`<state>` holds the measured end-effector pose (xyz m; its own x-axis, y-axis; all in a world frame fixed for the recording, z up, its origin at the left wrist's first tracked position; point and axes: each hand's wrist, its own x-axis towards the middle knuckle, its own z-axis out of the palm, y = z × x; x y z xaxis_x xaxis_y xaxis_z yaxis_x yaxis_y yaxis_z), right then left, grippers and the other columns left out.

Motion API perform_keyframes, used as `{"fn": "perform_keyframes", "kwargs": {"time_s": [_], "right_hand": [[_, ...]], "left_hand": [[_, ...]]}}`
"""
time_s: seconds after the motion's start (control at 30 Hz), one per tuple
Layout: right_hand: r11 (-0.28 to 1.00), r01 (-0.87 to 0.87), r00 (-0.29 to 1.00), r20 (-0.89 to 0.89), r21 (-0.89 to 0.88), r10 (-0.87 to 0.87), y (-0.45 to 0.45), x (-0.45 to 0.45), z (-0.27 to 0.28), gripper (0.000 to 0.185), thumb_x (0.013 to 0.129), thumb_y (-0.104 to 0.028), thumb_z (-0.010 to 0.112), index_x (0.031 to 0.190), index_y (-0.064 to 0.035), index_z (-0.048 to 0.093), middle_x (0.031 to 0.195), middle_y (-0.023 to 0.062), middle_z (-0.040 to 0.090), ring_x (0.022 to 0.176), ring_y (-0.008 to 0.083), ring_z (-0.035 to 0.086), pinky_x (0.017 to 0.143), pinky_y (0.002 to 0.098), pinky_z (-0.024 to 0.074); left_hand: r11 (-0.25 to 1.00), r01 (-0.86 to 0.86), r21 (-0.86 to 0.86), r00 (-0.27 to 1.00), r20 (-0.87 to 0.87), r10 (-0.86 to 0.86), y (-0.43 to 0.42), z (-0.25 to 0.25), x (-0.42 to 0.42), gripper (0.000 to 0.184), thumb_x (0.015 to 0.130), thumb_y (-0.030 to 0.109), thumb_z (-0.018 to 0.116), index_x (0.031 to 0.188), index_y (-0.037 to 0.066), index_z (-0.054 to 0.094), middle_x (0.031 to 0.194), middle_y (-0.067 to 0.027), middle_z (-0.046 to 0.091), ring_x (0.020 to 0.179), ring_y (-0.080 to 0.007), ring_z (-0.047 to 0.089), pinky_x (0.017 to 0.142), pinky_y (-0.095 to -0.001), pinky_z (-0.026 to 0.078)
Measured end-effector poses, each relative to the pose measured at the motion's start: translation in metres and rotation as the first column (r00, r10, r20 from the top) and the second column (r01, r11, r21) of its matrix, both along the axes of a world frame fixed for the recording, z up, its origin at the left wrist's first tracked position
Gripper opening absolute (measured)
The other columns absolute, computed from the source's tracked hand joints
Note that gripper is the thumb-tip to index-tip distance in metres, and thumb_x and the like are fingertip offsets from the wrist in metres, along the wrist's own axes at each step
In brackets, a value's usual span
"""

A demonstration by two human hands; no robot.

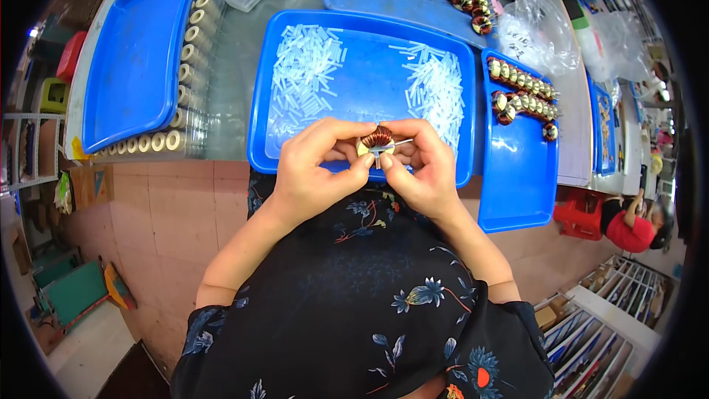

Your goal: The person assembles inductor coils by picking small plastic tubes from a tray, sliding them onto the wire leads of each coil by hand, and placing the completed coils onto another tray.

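Observation:
Between my two hands is a toroidal coil, a pale ring core wound with copper-brown wire. My left hand pinches its left side with thumb and fingers. The fingers of my right hand close on the right side, near its wire leads and a short translucent sleeve at the lower edge. Both hands are above the front of a blue tray. Inside that tray, one pile of clear tube pieces lies on the left and another pile of tube pieces on the right.
Wound coils stand in rows on a blue tray behind, and more on a narrow blue tray at right. Left are an upturned-edge blue tray and stacked pale ring cores. A person in red sits at far right.

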<state>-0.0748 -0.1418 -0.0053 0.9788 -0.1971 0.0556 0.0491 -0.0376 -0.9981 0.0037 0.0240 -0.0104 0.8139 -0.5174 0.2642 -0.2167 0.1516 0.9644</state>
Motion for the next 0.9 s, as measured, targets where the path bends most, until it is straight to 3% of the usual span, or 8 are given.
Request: {"fn": "perform_keyframes", "kwargs": {"time_s": [0.13,0.23,0.33,0.43,0.53,0.63,0.73,0.9], "right_hand": [[0.999,-0.023,0.999,-0.044,0.038,0.025,-0.002,0.001,0.003,0.038,0.086,0.001,0.066,0.121,0.0043,0.054,0.108,0.0122,0.066,0.094,0.017,0.069,0.081,0.0296,0.058],[0.941,-0.064,0.992,-0.085,0.333,0.098,-0.006,0.004,0.01,0.041,0.089,0.001,0.063,0.127,0.0037,0.049,0.107,0.0119,0.065,0.094,0.018,0.068,0.085,0.0312,0.0571],[0.878,-0.031,0.992,-0.093,0.478,0.086,-0.007,0.009,0.02,0.043,0.092,0.001,0.062,0.132,0.0035,0.046,0.104,0.0109,0.065,0.094,0.0182,0.066,0.087,0.0322,0.056],[0.869,-0.025,0.979,-0.162,0.494,0.12,-0.011,0.008,0.018,0.045,0.092,-0.001,0.063,0.134,0.0031,0.046,0.104,0.0109,0.064,0.091,0.0171,0.066,0.084,0.0313,0.0561],[0.849,0.038,0.954,-0.273,0.527,0.126,-0.013,0.011,0.012,0.041,0.093,-0.006,0.064,0.13,0.0022,0.048,0.104,0.0102,0.064,0.088,0.0163,0.065,0.081,0.0306,0.0556],[0.839,0.052,0.954,-0.274,0.541,0.118,-0.008,0.011,0.009,0.037,0.095,-0.011,0.063,0.127,0.0011,0.049,0.107,0.0111,0.062,0.089,0.0161,0.064,0.079,0.0306,0.0551],[0.867,0.012,0.974,-0.203,0.498,0.103,0.001,0.008,0.009,0.034,0.097,-0.015,0.062,0.124,0.0003,0.05,0.113,0.0114,0.06,0.095,0.0164,0.063,0.082,0.0309,0.055],[0.746,0.049,0.983,-0.165,0.664,0.083,0.016,0.011,0.019,0.035,0.1,-0.018,0.058,0.13,-0.0022,0.048,0.115,0.0091,0.058,0.102,0.0167,0.06,0.085,0.0327,0.0551]], "left_hand": [[1.0,0.029,0.001,0.994,-0.103,-0.029,0.0,0.002,0.001,0.031,0.081,-0.006,0.07,0.111,-0.002,0.066,0.099,-0.0079,0.065,0.082,-0.0109,0.067,0.072,-0.0257,0.059],[0.994,0.075,-0.075,0.959,-0.267,-0.093,0.001,0.005,0.001,0.031,0.085,-0.006,0.066,0.116,-0.003,0.063,0.104,-0.0082,0.064,0.092,-0.0125,0.065,0.076,-0.0257,0.058],[0.976,0.08,-0.202,0.912,-0.379,-0.154,-0.001,0.007,0.005,0.031,0.089,-0.007,0.061,0.12,-0.004,0.059,0.109,-0.0094,0.063,0.103,-0.0152,0.063,0.08,-0.0266,0.057],[0.999,0.044,-0.031,0.969,-0.242,-0.05,-0.002,0.012,0.005,0.028,0.088,-0.006,0.064,0.116,-0.002,0.062,0.11,-0.0107,0.062,0.103,-0.0168,0.064,0.08,-0.0277,0.058],[0.999,-0.039,0.001,0.999,-0.002,0.039,-0.003,0.008,0.008,0.023,0.087,-0.003,0.067,0.11,-0.001,0.066,0.108,-0.0109,0.061,0.102,-0.0165,0.064,0.082,-0.028,0.058],[0.998,-0.018,0.064,0.998,0.068,0.014,-0.001,0.006,0.006,0.017,0.087,-0.007,0.065,0.104,-0.003,0.065,0.101,-0.0096,0.058,0.102,-0.0174,0.061,0.085,-0.0281,0.054],[0.966,-0.23,0.114,0.906,0.388,0.17,-0.001,0.004,0.009,0.013,0.081,-0.002,0.074,0.094,0.0,0.07,0.089,-0.0091,0.061,0.086,-0.0184,0.063,0.073,-0.0296,0.053],[0.96,-0.275,0.056,0.93,0.27,0.251,-0.009,0.005,0.005,0.011,0.081,0.0,0.074,0.091,0.0,0.07,0.086,-0.0094,0.063,0.08,-0.0205,0.062,0.069,-0.0304,0.048]]}}
